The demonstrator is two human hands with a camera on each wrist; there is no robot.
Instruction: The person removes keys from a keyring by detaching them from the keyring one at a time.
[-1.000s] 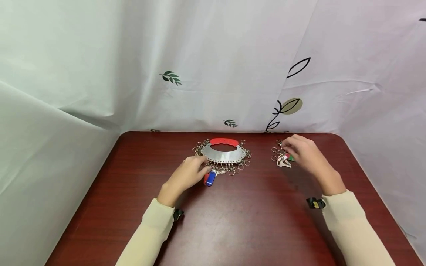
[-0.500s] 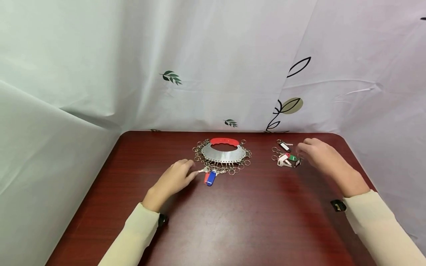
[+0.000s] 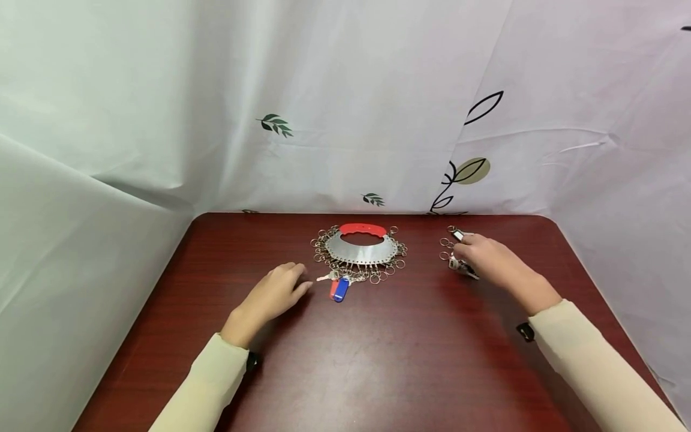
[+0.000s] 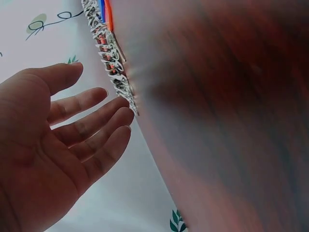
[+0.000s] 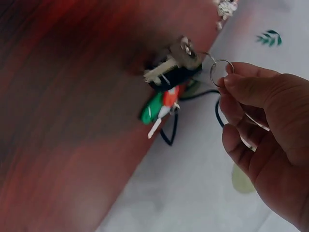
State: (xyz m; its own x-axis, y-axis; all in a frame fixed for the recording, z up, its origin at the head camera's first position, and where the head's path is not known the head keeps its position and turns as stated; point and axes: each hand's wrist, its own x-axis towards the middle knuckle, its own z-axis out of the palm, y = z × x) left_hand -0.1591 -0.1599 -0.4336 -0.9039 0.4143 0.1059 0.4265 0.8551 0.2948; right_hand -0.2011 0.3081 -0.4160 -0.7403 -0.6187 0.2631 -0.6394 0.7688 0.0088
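Note:
My right hand (image 3: 493,264) is over the small group of keys at the table's right. In the right wrist view its thumb and finger pinch a split key ring (image 5: 212,72). A silver key (image 5: 186,57) and a black key tag (image 5: 175,80) dangle from that ring. Green (image 5: 152,107) and red (image 5: 170,95) tags show behind them. My left hand (image 3: 270,294) rests low over the table with loosely bent fingers and nothing in them. Just right of it lie a blue key tag (image 3: 341,290), a red one (image 3: 333,289) and a key (image 3: 324,278).
A curved metal key holder (image 3: 361,254) with a red handle (image 3: 363,228) lies at the back middle, fringed with several rings and clips. Another black tag with a white label (image 3: 457,234) lies behind my right hand. White cloth (image 3: 335,120) hangs along the table's back and sides.
My left hand has drawn back left, away from the blue and red tags. The right hand moved right off the keys, then came back left over them and now pinches a key ring.

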